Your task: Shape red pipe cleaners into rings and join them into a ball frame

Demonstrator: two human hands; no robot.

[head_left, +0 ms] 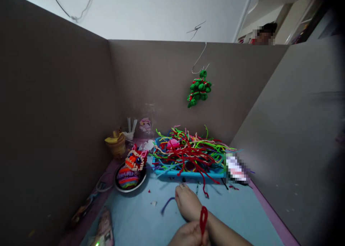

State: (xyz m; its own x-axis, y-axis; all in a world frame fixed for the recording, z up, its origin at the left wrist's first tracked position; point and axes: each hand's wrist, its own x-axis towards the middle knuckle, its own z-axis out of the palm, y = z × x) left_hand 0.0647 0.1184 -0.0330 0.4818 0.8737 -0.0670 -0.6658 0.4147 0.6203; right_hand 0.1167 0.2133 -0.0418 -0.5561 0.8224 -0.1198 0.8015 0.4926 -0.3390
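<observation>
Blue tabletop (134, 219) | hands (187, 235) close together, left pinching red loop (202, 225) | tray (188, 174) beyond

The tray (199, 174) is bright blue, and the strands (188, 153) heaped in it run red, lime green and pink. Left of the tray I see a doll (132, 167), rainbow-striped below an orange, red and cream head, in a silver-rimmed bowl (130, 190). Above the tray, the tree ornament (199, 88) is green with red and white touches. In front of the tray, a red loop (202, 225) and a purple strand (165, 205) stand out against the pale blue tabletop (137, 221).
</observation>
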